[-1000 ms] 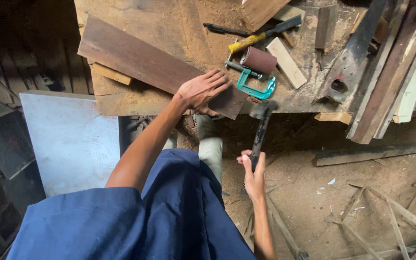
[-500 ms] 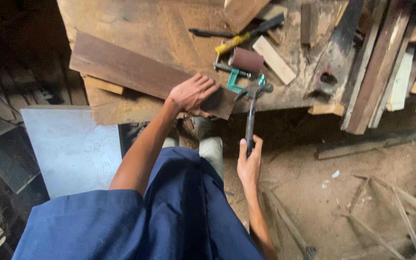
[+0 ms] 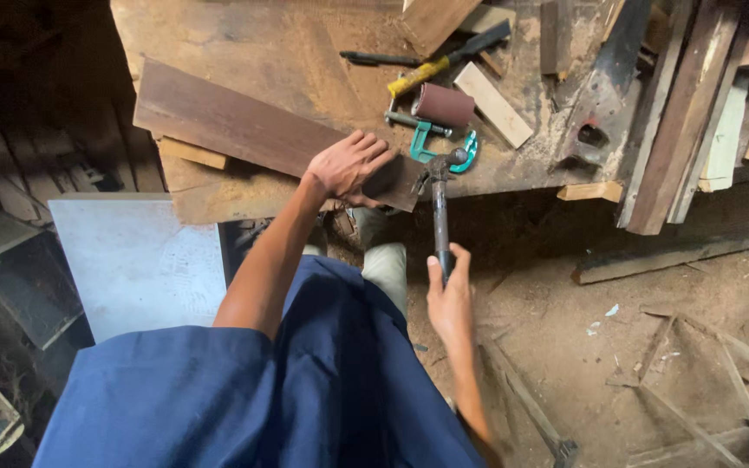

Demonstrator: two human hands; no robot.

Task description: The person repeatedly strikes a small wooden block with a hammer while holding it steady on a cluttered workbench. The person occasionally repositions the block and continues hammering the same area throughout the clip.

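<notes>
My left hand presses flat on the near end of a long dark wooden plank that lies across the workbench. My right hand grips the lower end of a hammer's metal handle. The hammer's head is raised to the bench edge, right beside the plank's end and touching a teal C-clamp. A brown sanding drum lies just behind the clamp. I wear a blue garment, and a grey boot shows below the bench.
A yellow-handled tool, a pale wood block and offcuts lie on the bench. Planks lean at the right. A grey sheet stands at the left. Wooden slats litter the dusty floor.
My right hand has swung the hammer up from below the bench, so its head now meets the plank's end by the clamp. The left hand stays on the plank.
</notes>
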